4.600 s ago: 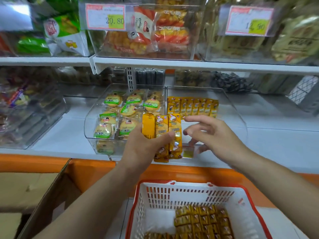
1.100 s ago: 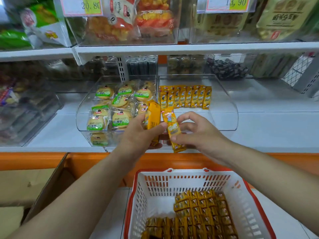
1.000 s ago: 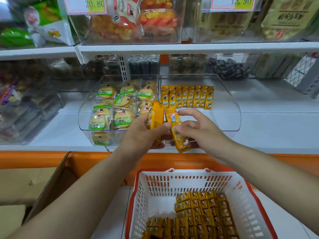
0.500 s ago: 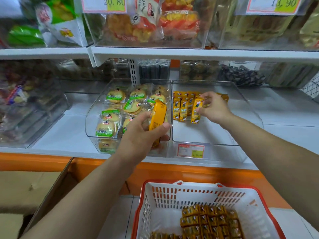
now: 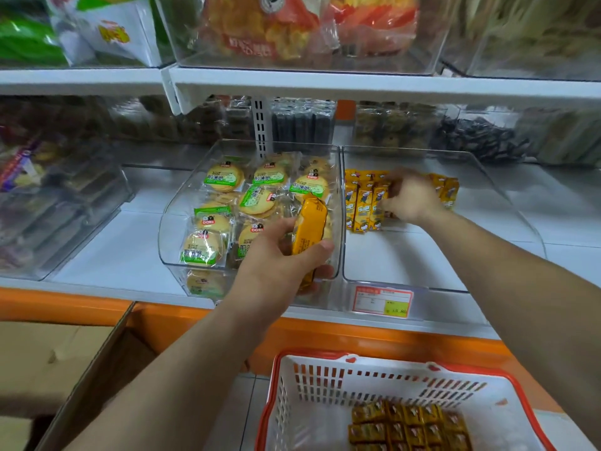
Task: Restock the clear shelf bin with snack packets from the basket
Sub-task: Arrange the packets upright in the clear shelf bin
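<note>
Mid-frame, the left hand [image 5: 279, 255] grips upright yellow packets [image 5: 309, 227], long axis vertical. The right hand [image 5: 410, 198], blurred, presses a packet into the row [image 5: 361, 203] inside the clear bin [image 5: 406, 278], up-right of the left.

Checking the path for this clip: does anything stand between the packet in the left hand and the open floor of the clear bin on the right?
Only the clear wall shared with the biscuit bin. The left hand holds its yellow packet left of that wall; it must clear it. Beyond, the clear bin floor is bare in front of the packet row, where the right hand works.

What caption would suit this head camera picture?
Right hand sets yellow snack packets in the clear shelf bin; left hand holds more.
</note>
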